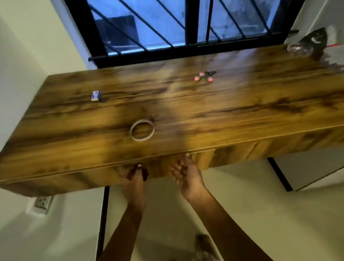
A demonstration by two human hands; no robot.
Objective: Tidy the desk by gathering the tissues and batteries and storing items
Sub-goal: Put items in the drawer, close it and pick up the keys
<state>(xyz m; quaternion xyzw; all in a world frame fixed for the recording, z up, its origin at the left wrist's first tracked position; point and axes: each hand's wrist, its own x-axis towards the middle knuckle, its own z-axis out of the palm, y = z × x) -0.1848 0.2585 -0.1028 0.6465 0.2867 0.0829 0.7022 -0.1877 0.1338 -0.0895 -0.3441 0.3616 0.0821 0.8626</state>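
Brown wood-grain desk [225,108] carries a small white-and-blue packet [95,95], probably tissues, at the frame's left; no batteries identifiable. Left hand [134,175] curls its fingers at the drawer front [80,179], grip unconfirmed; right hand [185,173] lies palm-up, fingers loosely bent, holding nothing. Risk: a jerked drawer could roll the thin white ring [142,130] off the front edge. Packet lettering unreadable.

Desk [185,102] brown wood-grain, dark streaks; small pack [95,95] white-blue; ring [142,130] whitish; window bars [191,17] black.
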